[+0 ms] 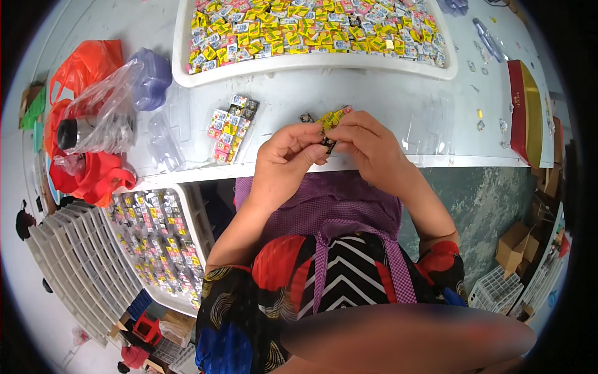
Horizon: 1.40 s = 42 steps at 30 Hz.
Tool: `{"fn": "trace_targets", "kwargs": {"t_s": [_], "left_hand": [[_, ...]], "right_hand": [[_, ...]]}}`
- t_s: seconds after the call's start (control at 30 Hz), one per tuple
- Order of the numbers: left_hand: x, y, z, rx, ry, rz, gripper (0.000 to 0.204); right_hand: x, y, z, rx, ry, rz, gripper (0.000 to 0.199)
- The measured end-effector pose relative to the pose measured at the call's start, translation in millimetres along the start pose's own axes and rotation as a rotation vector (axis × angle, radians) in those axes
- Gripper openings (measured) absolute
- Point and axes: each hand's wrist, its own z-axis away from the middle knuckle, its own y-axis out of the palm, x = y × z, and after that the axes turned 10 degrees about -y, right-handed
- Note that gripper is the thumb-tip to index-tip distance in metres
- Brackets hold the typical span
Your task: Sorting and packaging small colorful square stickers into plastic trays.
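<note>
A red plastic bag (pixel 87 62) is lying at the far left of the white tabletop (pixel 398 93), with a clear bag (pixel 103 112) holding a dark jar resting on top of it. Just right of these a stack of pale purple plastic shells (pixel 151 78) is sitting, and clear shells are lying below it. Under the tabletop's edge at the left, a white tray (pixel 187 224) is carrying rows of packed clear cases. Farther right on the tabletop, a filled clear case (pixel 230 128) of small colourful sweets is lying by itself, near the left hand. Behind it a large white bin (pixel 180 43) is holding a heap of loose yellow, pink and white sweets.

The left hand (pixel 283 163) is hovering over the front edge of the tabletop, its grip pressing together on the lower end of a short strip of sweets (pixel 330 124). The right hand (pixel 367 144) is touching the left, its fingertips pinching the same strip from the other side, so the strip is being held between both hands just above the tabletop. A red and gold box (pixel 523 112) is lying well apart at the far right
</note>
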Motion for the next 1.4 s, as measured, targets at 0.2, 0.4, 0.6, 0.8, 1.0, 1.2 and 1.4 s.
{"fn": "trace_targets", "kwargs": {"t_s": [0.2,0.4,0.6,0.8,1.0,1.2,1.4], "left_hand": [[-0.3,-3.5,8.7,0.058,-0.102,-0.123,0.027],[2.9,2.1,17.1,0.079,-0.134,-0.068,0.026],[5.2,5.3,15.0,0.062,-0.089,0.001,0.027],[-4.5,-7.7,2.6,-0.053,0.183,-0.428,0.028],[3.9,-20.9,-17.6,-0.209,0.543,-1.301,0.034],[12.3,-20.1,-10.9,-0.251,0.561,-1.405,0.037],[10.3,-19.0,-10.4,-0.253,0.562,-1.453,0.041]], "right_hand": [[5.4,-1.4,7.4,0.079,0.079,-0.037,0.035],[16.0,-2.8,18.7,0.143,0.145,-0.052,0.035],[25.2,-10.6,6.4,0.186,0.123,0.006,0.038],[-0.8,-17.7,-3.1,0.214,0.087,0.05,0.038],[-45.8,-8.8,-30.1,0.316,-0.037,0.289,0.031],[-60.0,-0.7,-23.7,0.4,-0.076,0.303,0.03],[-56.7,-0.6,-24.1,0.348,-0.083,0.309,0.031]]}}
